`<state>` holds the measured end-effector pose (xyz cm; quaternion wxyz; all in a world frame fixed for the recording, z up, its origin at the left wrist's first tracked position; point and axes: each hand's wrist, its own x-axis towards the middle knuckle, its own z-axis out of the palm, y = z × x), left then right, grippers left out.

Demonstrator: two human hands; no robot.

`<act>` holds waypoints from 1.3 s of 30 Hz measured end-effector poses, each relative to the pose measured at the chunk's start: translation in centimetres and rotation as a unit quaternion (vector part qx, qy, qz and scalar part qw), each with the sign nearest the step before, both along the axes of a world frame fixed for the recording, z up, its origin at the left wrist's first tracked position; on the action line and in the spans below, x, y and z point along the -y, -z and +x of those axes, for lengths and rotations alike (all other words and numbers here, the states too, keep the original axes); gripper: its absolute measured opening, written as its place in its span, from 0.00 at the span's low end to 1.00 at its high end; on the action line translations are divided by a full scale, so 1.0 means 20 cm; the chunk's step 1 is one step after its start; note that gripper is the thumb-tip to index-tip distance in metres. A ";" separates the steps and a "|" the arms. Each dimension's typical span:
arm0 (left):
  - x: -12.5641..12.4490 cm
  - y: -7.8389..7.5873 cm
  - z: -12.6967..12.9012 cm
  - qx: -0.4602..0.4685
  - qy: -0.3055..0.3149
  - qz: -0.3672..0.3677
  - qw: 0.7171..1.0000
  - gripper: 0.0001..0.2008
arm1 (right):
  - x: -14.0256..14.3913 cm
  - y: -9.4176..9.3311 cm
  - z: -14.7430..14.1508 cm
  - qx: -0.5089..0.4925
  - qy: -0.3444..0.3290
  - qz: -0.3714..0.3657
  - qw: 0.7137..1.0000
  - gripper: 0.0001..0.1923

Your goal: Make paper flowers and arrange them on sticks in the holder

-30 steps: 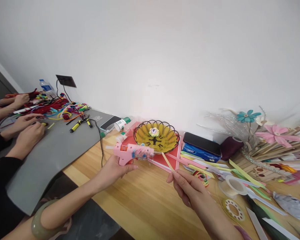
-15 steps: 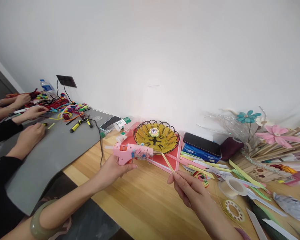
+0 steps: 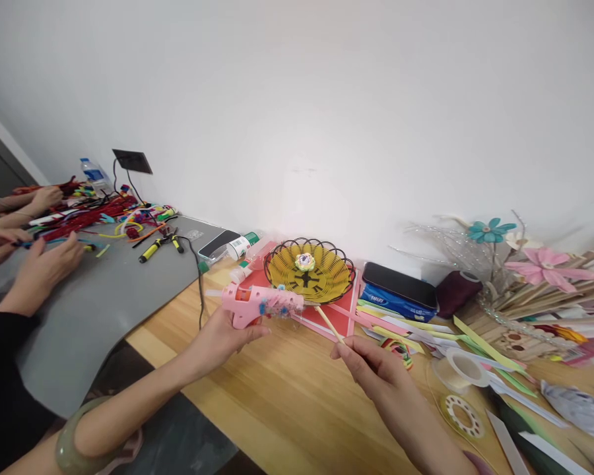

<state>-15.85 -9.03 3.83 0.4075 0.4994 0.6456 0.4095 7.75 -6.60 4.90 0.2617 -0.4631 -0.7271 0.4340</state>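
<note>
My left hand (image 3: 231, 336) is closed round the handle of a pink hot glue gun (image 3: 245, 302), its nozzle pointing right. Blue and pink bits are stuck along the barrel. Between thumb and fingers, my right hand (image 3: 373, 369) pinches a thin pale stick (image 3: 329, 323). The stick's far end is close to the nozzle; I cannot tell whether they touch. Just behind them, a yellow and black woven basket (image 3: 331, 270) holds a small pastel paper rose (image 3: 305, 262). The basket stands on a red board (image 3: 345, 318).
Left, a co-worker's hands (image 3: 44, 264) work over a grey mat (image 3: 153, 284) with pliers (image 3: 151, 251). A phone (image 3: 400, 282) lies on a blue packet (image 3: 398, 305). Paper strips, ribbon spools (image 3: 460, 371) and craft flowers (image 3: 549, 267) crowd the right. A black cable (image 3: 200, 290) runs behind my left hand.
My right hand and the stick have shifted slightly left, bringing the stick's tip nearer the nozzle. The glue gun has barely moved. The co-worker's hands have changed position.
</note>
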 end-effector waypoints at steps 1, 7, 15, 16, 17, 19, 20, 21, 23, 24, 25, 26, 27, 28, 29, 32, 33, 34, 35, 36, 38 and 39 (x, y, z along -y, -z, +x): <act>0.00 0.00 0.00 -0.003 0.000 -0.004 1.000 0.16 | 0.00 0.00 0.00 0.000 0.002 0.004 1.000 0.18; 0.01 0.00 0.00 -0.029 -0.003 -0.015 0.999 0.16 | -0.01 0.00 0.00 0.002 0.000 0.016 1.000 0.18; 0.02 0.00 -0.02 -0.040 -0.007 -0.017 0.999 0.18 | -0.02 0.02 0.00 0.005 0.002 0.017 1.000 0.18; 0.02 0.01 -0.02 -0.043 -0.004 -0.015 0.999 0.18 | -0.02 0.02 0.00 0.005 0.003 0.016 1.000 0.18; 0.02 0.01 -0.02 -0.045 -0.003 -0.014 0.999 0.18 | -0.01 0.02 0.00 0.004 0.004 0.015 1.000 0.18; 0.02 0.02 -0.02 -0.048 -0.009 -0.014 0.999 0.18 | -0.01 0.01 0.00 0.002 0.007 0.010 1.000 0.19; 0.01 0.02 -0.03 -0.048 -0.013 -0.014 0.999 0.17 | 0.00 0.01 0.00 0.000 0.008 0.005 1.000 0.19; 0.01 0.02 -0.03 -0.047 -0.020 -0.015 0.999 0.17 | 0.00 0.00 0.00 -0.004 0.009 0.001 1.000 0.19; 0.00 0.02 -0.03 -0.042 -0.040 -0.014 0.998 0.17 | 0.00 0.00 0.00 -0.014 0.011 -0.011 1.000 0.19; 0.00 0.02 -0.03 -0.037 -0.052 -0.013 0.998 0.17 | 0.00 -0.01 0.00 -0.019 0.012 -0.018 1.000 0.19; 0.00 0.01 -0.03 -0.029 -0.066 -0.014 0.997 0.17 | 0.00 -0.01 0.01 -0.025 0.014 -0.028 0.999 0.19; -0.01 0.01 -0.03 -0.016 -0.081 -0.015 0.996 0.17 | 0.00 -0.01 0.01 -0.029 0.015 -0.040 0.999 0.20; -0.01 0.01 -0.04 0.002 -0.094 -0.016 0.995 0.17 | -0.01 0.00 0.01 -0.033 0.017 -0.051 0.998 0.20; -0.01 0.02 -0.05 0.022 -0.106 -0.017 0.994 0.16 | -0.01 0.00 0.02 -0.037 0.018 -0.061 0.997 0.21; 0.00 0.03 -0.07 0.043 -0.122 -0.010 0.992 0.15 | -0.02 0.01 0.02 -0.041 0.020 -0.067 0.997 0.22; 0.02 0.07 -0.15 0.090 -0.190 0.054 0.976 0.12 | -0.04 0.05 0.04 -0.060 0.027 -0.077 0.995 0.23; 0.03 0.09 -0.19 0.092 -0.214 0.074 0.970 0.11 | -0.05 0.07 0.04 -0.066 0.030 -0.079 0.994 0.24; 0.04 0.10 -0.24 0.090 -0.233 0.089 0.964 0.10 | -0.05 0.09 0.05 -0.070 0.032 -0.081 0.994 0.24; 0.05 0.11 -0.29 0.083 -0.251 0.101 0.959 0.09 | -0.06 0.10 0.05 -0.072 0.033 -0.083 0.993 0.24; 0.05 0.11 -0.35 0.073 -0.268 0.111 0.954 0.10 | -0.07 0.11 0.06 -0.071 0.035 -0.084 0.993 0.25; 0.05 0.11 -0.49 0.040 -0.308 0.128 0.942 0.15 | -0.07 0.13 0.06 -0.068 0.037 -0.089 0.993 0.26; 0.04 0.10 -0.56 0.018 -0.327 0.133 0.935 0.17 | -0.07 0.13 0.06 -0.067 0.037 -0.091 0.993 0.26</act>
